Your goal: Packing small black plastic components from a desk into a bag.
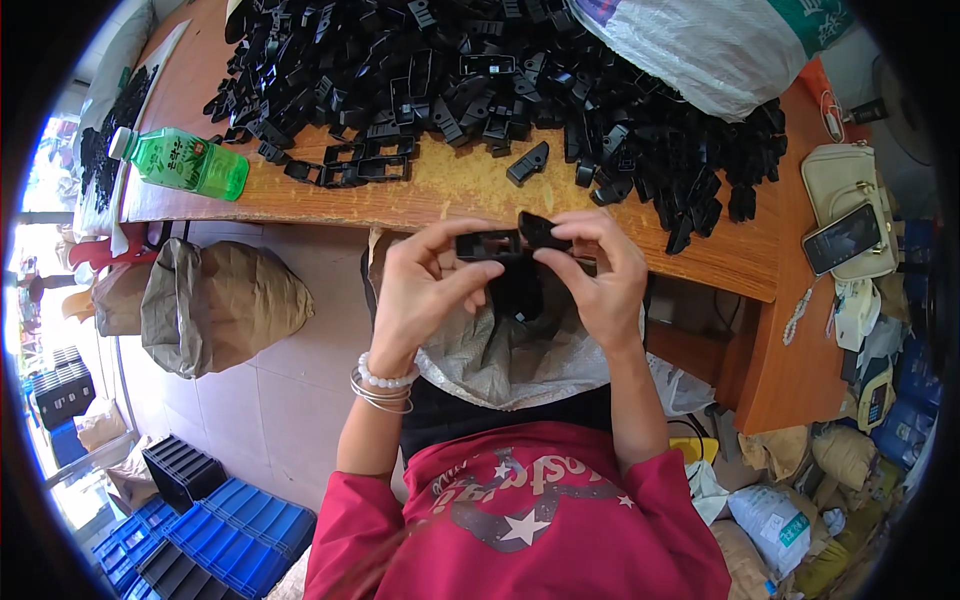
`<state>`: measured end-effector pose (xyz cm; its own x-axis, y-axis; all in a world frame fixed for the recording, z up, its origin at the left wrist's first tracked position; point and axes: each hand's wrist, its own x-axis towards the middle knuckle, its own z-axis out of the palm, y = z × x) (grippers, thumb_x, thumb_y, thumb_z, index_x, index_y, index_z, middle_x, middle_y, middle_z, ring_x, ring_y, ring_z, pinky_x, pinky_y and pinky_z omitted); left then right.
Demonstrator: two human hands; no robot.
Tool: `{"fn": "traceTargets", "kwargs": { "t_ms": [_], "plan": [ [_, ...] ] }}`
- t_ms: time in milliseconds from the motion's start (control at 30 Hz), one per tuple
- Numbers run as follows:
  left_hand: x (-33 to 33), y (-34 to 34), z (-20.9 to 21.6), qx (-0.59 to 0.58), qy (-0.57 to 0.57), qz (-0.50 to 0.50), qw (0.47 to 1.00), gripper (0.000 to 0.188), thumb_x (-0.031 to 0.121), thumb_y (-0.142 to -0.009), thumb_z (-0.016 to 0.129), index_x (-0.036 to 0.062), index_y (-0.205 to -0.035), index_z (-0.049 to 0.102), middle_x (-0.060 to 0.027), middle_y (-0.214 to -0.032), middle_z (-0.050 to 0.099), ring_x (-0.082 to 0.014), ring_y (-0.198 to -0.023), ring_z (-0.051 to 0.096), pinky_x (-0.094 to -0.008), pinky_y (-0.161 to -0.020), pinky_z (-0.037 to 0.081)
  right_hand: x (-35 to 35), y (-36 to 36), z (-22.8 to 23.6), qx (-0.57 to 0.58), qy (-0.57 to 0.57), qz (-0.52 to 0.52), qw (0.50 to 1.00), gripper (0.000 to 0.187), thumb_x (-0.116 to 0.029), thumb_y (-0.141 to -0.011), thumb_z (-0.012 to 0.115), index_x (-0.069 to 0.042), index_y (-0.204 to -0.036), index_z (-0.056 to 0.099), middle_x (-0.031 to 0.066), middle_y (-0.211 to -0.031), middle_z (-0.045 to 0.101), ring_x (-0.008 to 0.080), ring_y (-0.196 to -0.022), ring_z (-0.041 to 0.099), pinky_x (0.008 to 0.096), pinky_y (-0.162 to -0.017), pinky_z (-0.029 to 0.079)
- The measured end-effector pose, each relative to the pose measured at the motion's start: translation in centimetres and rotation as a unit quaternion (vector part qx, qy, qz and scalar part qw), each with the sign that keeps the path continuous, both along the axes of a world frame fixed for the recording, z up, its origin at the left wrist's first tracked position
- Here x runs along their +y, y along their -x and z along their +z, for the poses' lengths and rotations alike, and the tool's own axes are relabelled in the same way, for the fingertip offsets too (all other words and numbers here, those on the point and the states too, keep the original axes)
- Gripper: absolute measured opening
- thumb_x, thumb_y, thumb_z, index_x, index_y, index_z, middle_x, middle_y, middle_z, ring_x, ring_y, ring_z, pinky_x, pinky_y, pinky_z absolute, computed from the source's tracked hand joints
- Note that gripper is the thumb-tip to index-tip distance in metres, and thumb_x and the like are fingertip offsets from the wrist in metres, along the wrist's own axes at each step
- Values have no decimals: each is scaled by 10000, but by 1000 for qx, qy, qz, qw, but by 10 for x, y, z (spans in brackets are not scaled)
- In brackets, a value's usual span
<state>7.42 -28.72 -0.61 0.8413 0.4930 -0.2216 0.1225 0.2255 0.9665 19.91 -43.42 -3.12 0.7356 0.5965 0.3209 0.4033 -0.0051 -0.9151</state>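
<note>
Between finger and thumb, my left hand pinches a black plastic frame with a rectangular opening. My right hand grips a smaller black plastic piece close to the frame's right end; whether the two parts touch, I cannot tell. Both hands are over the mouth of a pale woven sack on my lap, with black parts inside it. Beyond them, on the wooden table, a single black part lies in front of a large heap of similar black parts.
A green drink bottle lies on the table's left side. A white plastic bag rests on the heap. To the right are a phone and a beige handbag. Brown sacks and blue crates stand on the floor at left.
</note>
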Motion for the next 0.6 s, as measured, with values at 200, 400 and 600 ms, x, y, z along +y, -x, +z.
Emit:
{"fn": "traceTargets", "kwargs": {
  "t_ms": [200, 400, 600],
  "plan": [
    [-8, 1, -1, 23, -66, -52, 996, 337, -5, -812, 707, -71, -1129, 612, -55, -686, 673, -66, -562, 616, -188, -518, 463, -2, 0, 11, -92, -64, 80, 990, 195, 45, -717, 744, -18, -890, 681, 96, -947, 699, 238, -858, 641, 314, -732, 504],
    [-12, 0, 8, 5, -18, -67, 998, 331, -24, -841, 667, -97, -1153, 588, -105, -766, 708, -115, -680, 684, -211, -631, 535, -5, 6, 7, -63, -98, 59, 991, 201, 46, -724, 738, -28, -901, 681, 101, -944, 698, 257, -848, 638, 326, -732, 510],
    [-17, -1, 10, -2, -36, -69, 997, 331, -18, -865, 648, -86, -1180, 573, -101, -799, 707, -115, -713, 683, -218, -658, 539, -12, 8, 9, -184, -36, 78, 979, 214, 27, -756, 721, -21, -961, 683, 98, -1022, 671, 247, -918, 632, 328, -789, 496]
  ]
}}
